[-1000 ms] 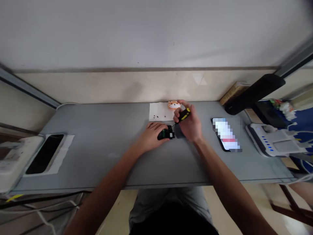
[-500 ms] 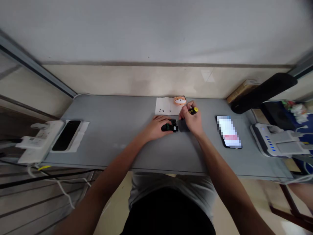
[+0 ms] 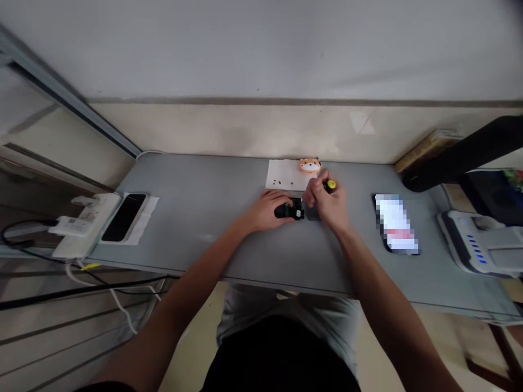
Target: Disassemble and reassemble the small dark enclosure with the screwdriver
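My left hand [image 3: 267,211] is closed around a small black device with a green circuit board [image 3: 297,209], pressing it to the table. Its left part is covered by my fingers. In my right hand [image 3: 330,200] is a screwdriver [image 3: 330,185] with a black and yellow handle, its butt end turned up toward me. The fist hides most of the shaft, and I cannot tell whether the tip touches the device's right end. A dark flat piece [image 3: 312,213] lies under my right hand. Just behind, several tiny dark screws [image 3: 279,182] lie on a white paper [image 3: 281,170].
An orange animal-faced case [image 3: 310,165] sits on the paper's right corner. A lit phone [image 3: 396,223] lies to the right, near a power strip [image 3: 476,242] and a black cylinder [image 3: 461,155]. Leftward are a dark phone [image 3: 125,218] and another power strip [image 3: 87,228] with cables.
The view has shifted, so the table appears further right. My right hand has turned, and the screwdriver's shaft, earlier visible reaching onto the device, is now mostly hidden. My left hand keeps its hold.
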`<state>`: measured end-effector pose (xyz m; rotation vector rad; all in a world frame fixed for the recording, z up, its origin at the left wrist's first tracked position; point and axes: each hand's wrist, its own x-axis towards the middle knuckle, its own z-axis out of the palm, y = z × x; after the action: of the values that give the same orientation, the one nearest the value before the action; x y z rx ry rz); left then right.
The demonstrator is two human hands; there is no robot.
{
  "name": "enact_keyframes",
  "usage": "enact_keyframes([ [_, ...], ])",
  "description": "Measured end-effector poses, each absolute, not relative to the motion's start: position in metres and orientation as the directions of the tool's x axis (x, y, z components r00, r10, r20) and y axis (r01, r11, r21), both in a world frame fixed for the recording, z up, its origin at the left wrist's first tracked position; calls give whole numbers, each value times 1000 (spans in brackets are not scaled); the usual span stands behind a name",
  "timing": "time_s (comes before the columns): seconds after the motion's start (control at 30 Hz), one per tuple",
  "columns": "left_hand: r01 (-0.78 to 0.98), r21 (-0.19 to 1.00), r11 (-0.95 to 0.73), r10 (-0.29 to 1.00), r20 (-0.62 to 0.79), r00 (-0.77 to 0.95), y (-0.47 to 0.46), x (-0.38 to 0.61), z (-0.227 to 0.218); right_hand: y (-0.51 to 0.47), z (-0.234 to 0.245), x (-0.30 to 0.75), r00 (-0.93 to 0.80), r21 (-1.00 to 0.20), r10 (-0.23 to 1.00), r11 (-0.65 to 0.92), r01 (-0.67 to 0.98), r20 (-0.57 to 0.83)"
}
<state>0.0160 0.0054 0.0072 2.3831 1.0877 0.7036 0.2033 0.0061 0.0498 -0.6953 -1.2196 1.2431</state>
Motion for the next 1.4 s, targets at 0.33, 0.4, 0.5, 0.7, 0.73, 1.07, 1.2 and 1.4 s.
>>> enact_keyframes([
  [0.33,572,555,-604,778,255,574,4,16,9,6,64,206,-85,-889,976,147,-434,202],
  [0.4,576,553,-602,779,245,577,3,16,10,7,62,210,-96,-898,977,135,-420,192],
  [0.5,592,544,-594,784,228,577,3,16,10,10,59,216,-158,-934,969,130,-333,191],
  [0.7,614,552,-564,807,213,550,1,17,12,12,64,210,-125,-918,971,145,-369,203],
  [0.73,617,558,-555,814,211,541,1,17,12,11,65,209,-128,-916,973,130,-379,191],
  [1.07,611,546,-573,798,205,566,2,17,14,13,54,211,-58,-926,981,157,-345,187],
  [1.2,612,537,-580,796,215,566,3,17,11,15,56,208,-76,-893,975,158,-421,208],
  [1.4,622,521,-585,797,225,561,2,17,9,14,60,218,-115,-898,983,82,-433,146],
])
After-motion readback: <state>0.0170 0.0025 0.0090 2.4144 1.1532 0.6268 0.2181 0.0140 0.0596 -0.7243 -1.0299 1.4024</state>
